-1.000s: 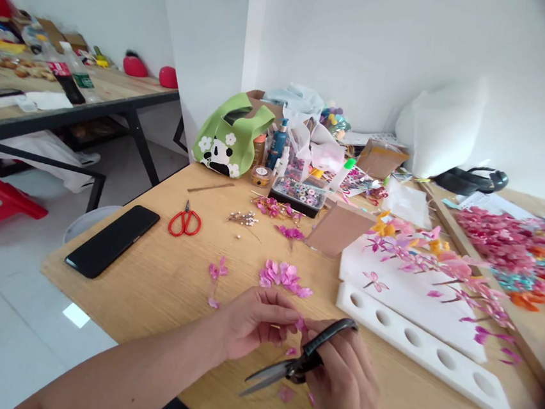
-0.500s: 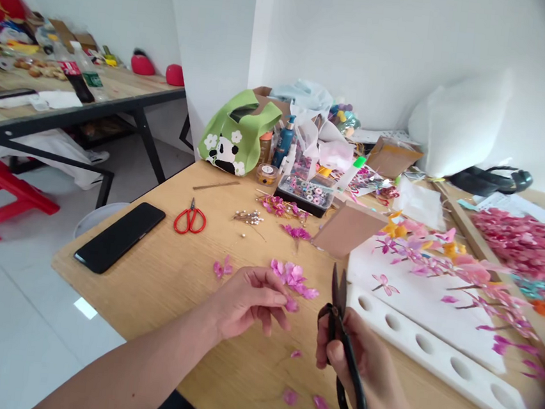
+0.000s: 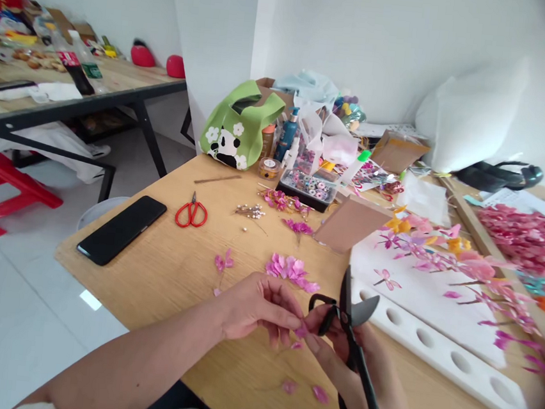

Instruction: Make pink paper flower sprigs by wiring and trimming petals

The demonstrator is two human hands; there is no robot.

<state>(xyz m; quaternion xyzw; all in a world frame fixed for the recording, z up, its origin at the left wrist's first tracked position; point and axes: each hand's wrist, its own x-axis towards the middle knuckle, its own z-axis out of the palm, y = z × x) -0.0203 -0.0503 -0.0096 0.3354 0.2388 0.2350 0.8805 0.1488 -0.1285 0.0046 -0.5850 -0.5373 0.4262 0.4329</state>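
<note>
My left hand [image 3: 260, 309] pinches a small pink petal [image 3: 301, 329] between thumb and fingertips. Black-handled scissors [image 3: 352, 321] hang in my right hand [image 3: 358, 367], their blades apart and pointing away from me. The thumb of that hand meets the petal as well, so both hands touch at it. A cluster of pink petals [image 3: 290, 270] lies just beyond my left hand. Several loose petals, one of them a darker petal [image 3: 320, 394], rest on the wood below my hands. To the left is a small pink flower piece [image 3: 223, 261].
Red-handled snips [image 3: 191, 213] and a black phone [image 3: 123, 229] lie at the left. Behind stand a bead box [image 3: 307, 188] and a green panda bag [image 3: 236, 130]. On the right, a white foam strip [image 3: 441, 352] with round hollows borders a board of pink flower stems [image 3: 469, 268].
My hands have come together: the left moved right with the petal, and the right thumb now touches it. The scissors' blades have spread. A petal now lies left of my left hand.
</note>
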